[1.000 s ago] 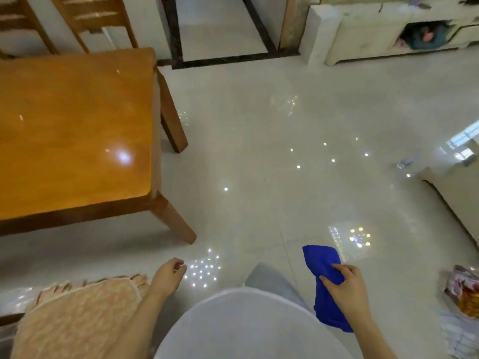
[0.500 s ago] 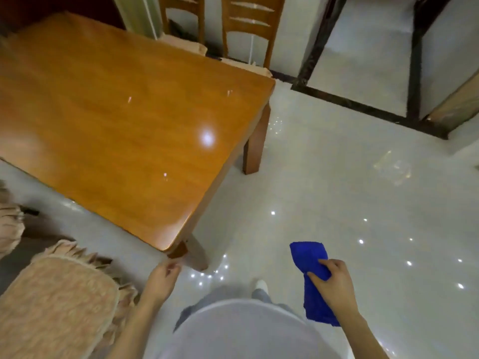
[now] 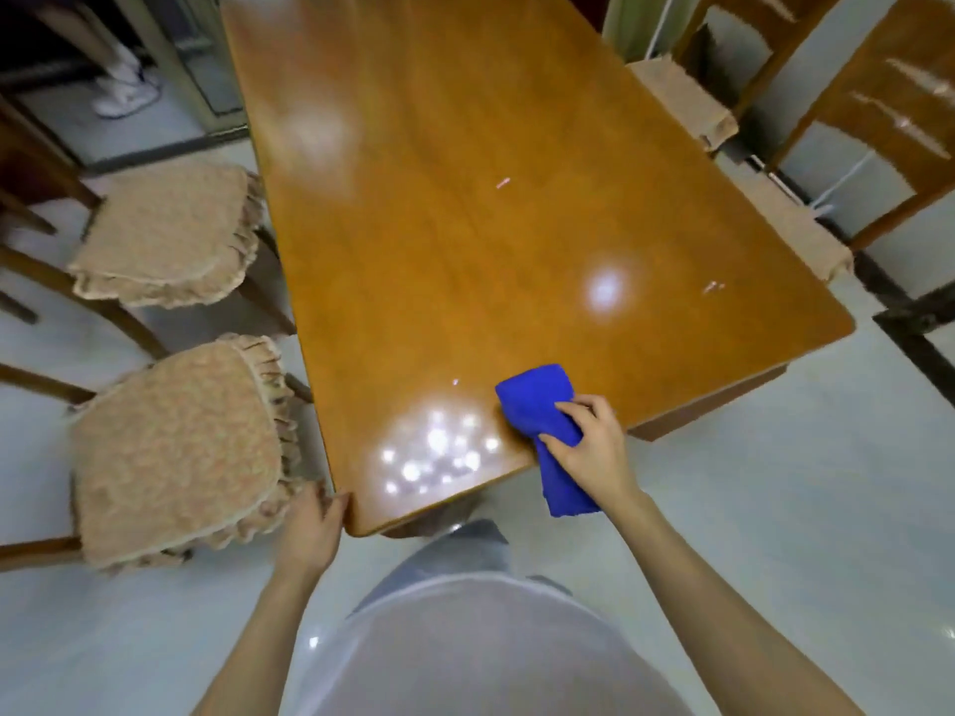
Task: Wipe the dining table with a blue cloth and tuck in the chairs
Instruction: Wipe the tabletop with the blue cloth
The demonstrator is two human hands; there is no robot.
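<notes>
My right hand (image 3: 594, 449) is curled round the blue cloth (image 3: 537, 400), thumb and fingers bunching its soft, fuzzy middle. The upper fold lies flat on the near edge of the dining table (image 3: 491, 198), and the loose tail hangs off the edge below my palm. My left hand (image 3: 310, 529) holds nothing. Its fingers are loosely bent with the tips at the table's rounded near-left corner, though I cannot tell whether they press on it. The tabletop is long, glossy orange-brown wood with a visible grain, bright with lamp reflections near the cloth, and a few tiny pale specks lie scattered on it. Just left of my left hand stands the near chair (image 3: 175, 447), dark wood under a nubbly beige cushion with a ruffled edge, pulled out from the table. The far chair (image 3: 170, 235), beyond it, has the same cushion. Across the table are two slat-backed chairs (image 3: 889, 95) with their seats close to the far edge. The floor is pale, shiny tile.
</notes>
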